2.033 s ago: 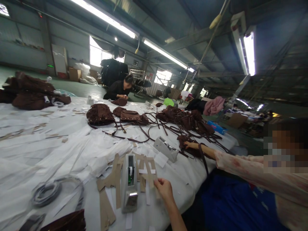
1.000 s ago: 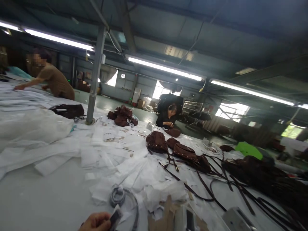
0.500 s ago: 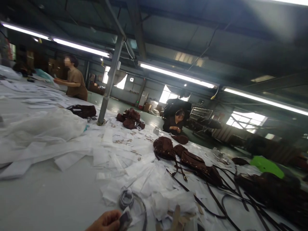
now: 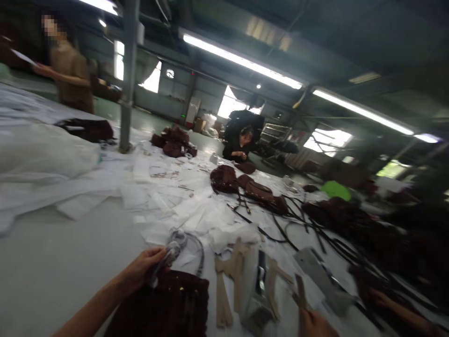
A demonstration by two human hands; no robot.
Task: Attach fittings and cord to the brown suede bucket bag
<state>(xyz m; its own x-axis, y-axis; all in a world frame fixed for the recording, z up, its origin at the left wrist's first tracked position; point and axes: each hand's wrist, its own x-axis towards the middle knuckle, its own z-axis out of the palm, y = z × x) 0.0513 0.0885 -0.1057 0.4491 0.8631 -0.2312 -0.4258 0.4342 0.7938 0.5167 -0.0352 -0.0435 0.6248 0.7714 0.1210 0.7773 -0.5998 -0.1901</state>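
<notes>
My left hand (image 4: 149, 260) is closed on a crumpled greyish, partly shiny piece, blurred by motion, above the top edge of a dark brown bag (image 4: 175, 304) with small gold-coloured studs. A coil of grey strip (image 4: 201, 252) lies just beyond that hand. At the bottom edge, my right hand (image 4: 315, 324) is cut off by the frame. Its fingers are closed round a narrow dark strip (image 4: 300, 292) that points up and away; its exact kind is unclear. Tan strips (image 4: 224, 299) and a grey metal-looking holder (image 4: 257, 290) lie between my hands.
Another grey holder (image 4: 324, 278) lies further right, near another person's hand (image 4: 380, 297). Brown bags (image 4: 259, 192) with long dark straps and white sheets (image 4: 182, 206) cover the table. A pillar (image 4: 128, 84) rises at its far side. Two people work beyond.
The view has tilted down and shifted. My left hand appears higher, with the brown bag below it. My right hand with the dark strip and another person's hand have come into view.
</notes>
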